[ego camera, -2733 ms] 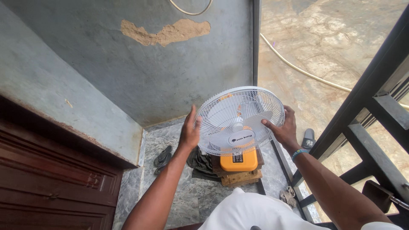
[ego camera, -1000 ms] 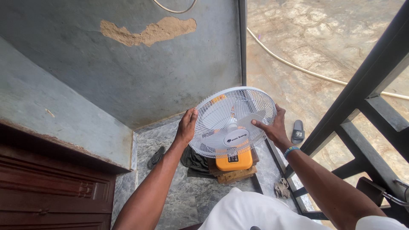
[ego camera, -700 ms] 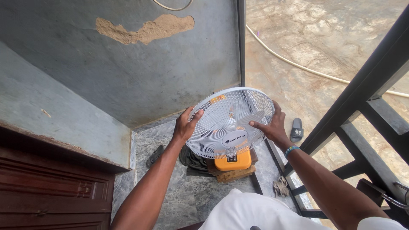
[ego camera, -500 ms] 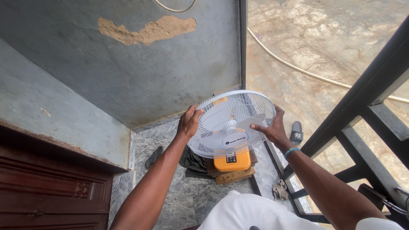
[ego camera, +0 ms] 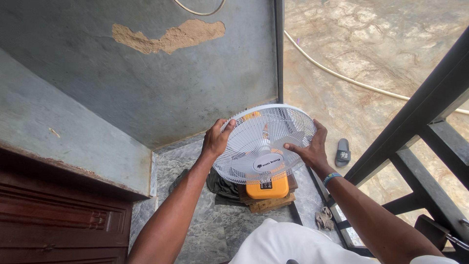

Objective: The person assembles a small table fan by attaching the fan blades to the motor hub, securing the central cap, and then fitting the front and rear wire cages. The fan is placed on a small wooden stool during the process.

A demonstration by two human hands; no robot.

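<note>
A small fan stands on a wooden block (ego camera: pixel 271 201) on the grey tiled floor. Its round white wire grille (ego camera: pixel 256 142) faces up toward me, and its base (ego camera: pixel 266 188) is orange. My left hand (ego camera: pixel 215 139) grips the left edge of the grille with fingers curled over the rim. On the opposite edge, my right hand (ego camera: pixel 309 149) holds the rim with its thumb laid across the front wires. A blue band circles my right wrist.
A grey wall with a patch of bare plaster (ego camera: pixel 166 36) rises behind the fan. Dark cloth (ego camera: pixel 222 186) and a sandal (ego camera: pixel 178 180) lie left of the block. A slipper (ego camera: pixel 342 151) and a pale hose (ego camera: pixel 351 80) lie outside. Dark metal railing (ego camera: pixel 420 132) stands at right, a wooden door (ego camera: pixel 53 220) at left.
My left hand went from flat beside the grille to gripping its rim. The grille tilted slightly between my hands, and my view shifted a little to the right.
</note>
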